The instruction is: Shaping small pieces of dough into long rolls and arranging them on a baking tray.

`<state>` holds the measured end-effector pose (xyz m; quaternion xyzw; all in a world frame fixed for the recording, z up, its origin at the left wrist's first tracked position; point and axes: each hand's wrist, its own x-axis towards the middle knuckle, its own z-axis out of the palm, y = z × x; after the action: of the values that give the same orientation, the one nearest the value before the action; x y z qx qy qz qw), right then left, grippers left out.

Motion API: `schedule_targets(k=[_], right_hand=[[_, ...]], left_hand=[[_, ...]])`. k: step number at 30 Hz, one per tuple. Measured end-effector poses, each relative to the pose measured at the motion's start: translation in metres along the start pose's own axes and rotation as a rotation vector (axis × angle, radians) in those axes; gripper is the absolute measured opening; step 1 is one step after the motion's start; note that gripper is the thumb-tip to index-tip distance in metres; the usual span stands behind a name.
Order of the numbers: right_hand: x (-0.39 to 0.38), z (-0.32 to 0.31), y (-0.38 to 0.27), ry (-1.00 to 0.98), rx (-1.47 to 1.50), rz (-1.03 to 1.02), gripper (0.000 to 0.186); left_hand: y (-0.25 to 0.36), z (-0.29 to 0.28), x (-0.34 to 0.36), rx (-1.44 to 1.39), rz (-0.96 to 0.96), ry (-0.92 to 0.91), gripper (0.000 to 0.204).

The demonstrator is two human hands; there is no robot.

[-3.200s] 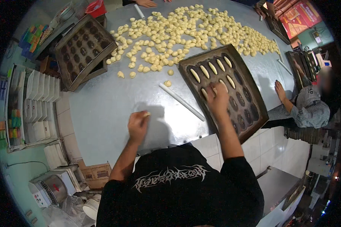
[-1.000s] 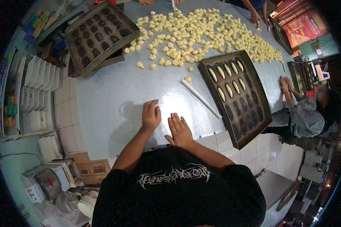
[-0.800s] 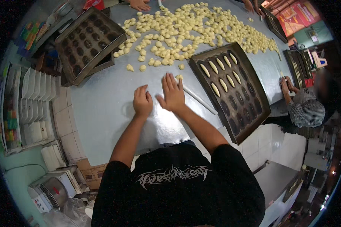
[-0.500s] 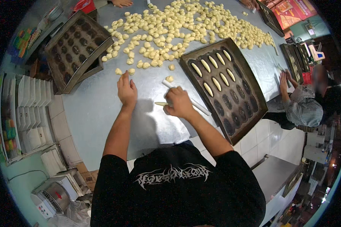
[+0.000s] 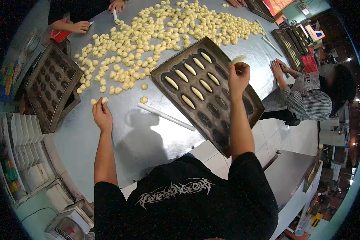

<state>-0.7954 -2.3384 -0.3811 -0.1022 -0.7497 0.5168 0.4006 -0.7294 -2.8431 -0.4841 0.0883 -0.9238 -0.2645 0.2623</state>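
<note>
You stood in a bakery workroom, with dough balls [image 5: 224, 30] at upper centre and a moulded tray [image 5: 204, 119] mid-frame.

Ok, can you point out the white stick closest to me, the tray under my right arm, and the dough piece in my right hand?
White stick [image 5: 166, 117]: head view, middle of its length.
Tray [image 5: 204, 119]: head view, an unfilled hollow.
Dough piece [image 5: 239, 59]: head view, its blurred visible part.

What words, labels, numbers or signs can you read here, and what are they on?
Black shirt: spiky grey lettering, too ornate to read reliably, so not quoted.
Co-worker's grey clothing: small print, too blurred to read.
Red panel, upper right: cut off, nothing readable.
Dough tray: no lettering seen.
</note>
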Motion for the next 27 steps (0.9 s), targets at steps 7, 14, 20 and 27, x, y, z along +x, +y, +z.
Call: schedule_targets(k=[7,14,20,27], right_hand=[[0.003,-0.046,0.099,-0.562,-0.889,-0.229,0.026],[0.023,-0.018,0.103,-0.736,-0.785,-0.126,0.028],[0.018,-0.018,0.104,-0.657,-0.786,-0.122,0.028],[-0.01,-0.019,0.069,-0.5,-0.798,-0.236,0.033]], left_hand=[[-0.009,-0.017,-0.029,-0.022,-0.036,0.097,0.03],[0.025,-0.051,-0.096,-0.139,-0.147,0.089,0.031],[0.029,-0.077,-0.145,-0.05,-0.124,0.024,0.036],[0.037,-0.086,-0.134,0.089,0.269,-0.163,0.051]])
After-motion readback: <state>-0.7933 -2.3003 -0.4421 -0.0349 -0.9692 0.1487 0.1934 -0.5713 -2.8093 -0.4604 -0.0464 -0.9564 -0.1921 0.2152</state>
